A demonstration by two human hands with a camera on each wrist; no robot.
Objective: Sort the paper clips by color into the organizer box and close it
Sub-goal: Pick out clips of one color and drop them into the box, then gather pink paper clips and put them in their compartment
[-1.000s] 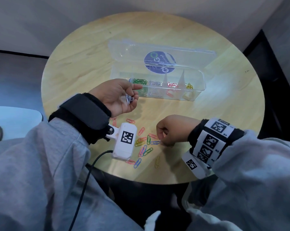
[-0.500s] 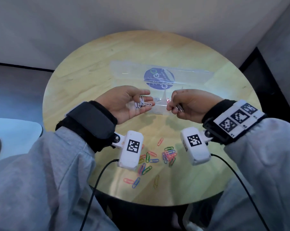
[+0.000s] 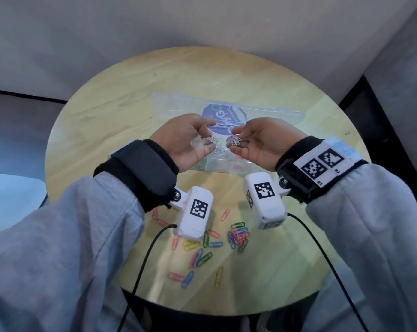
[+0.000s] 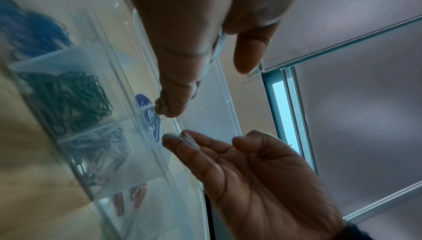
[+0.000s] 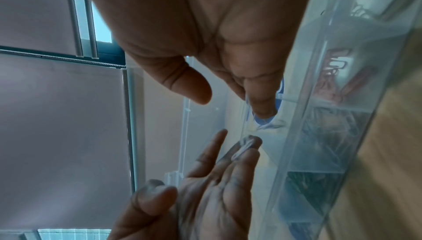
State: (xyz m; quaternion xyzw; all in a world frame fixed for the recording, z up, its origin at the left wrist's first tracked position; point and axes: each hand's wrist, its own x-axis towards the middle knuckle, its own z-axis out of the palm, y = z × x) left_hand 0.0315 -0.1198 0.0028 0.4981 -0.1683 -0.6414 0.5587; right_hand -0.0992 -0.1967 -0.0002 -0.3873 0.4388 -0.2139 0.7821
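Observation:
Both hands hover palm-up over the clear organizer box [image 3: 226, 167], whose lid [image 3: 274, 116] with a blue sticker lies open behind it. My left hand [image 3: 206, 135] carries white paper clips [image 5: 244, 146] on its nearly straight fingers, thumb apart. My right hand [image 3: 235, 137] is cupped, with white clips [image 4: 189, 139] lying on its fingers and the thumb off them. Below them the compartments hold blue clips [image 4: 29, 27], green clips [image 4: 68, 99], white clips [image 4: 98, 155] and red clips [image 4: 137, 193]. Loose coloured clips [image 3: 237, 236] lie on the table near me.
The round wooden table [image 3: 106, 111] has bare wood left of and behind the box. More scattered clips [image 3: 197, 257] lie near its front edge, under the wrist cameras [image 3: 195, 214] and their cables. A dark floor gap runs along the right.
My right hand left the loose pile and rose to the box with white clips. Both hands turned palm-up and came close together over the white compartment.

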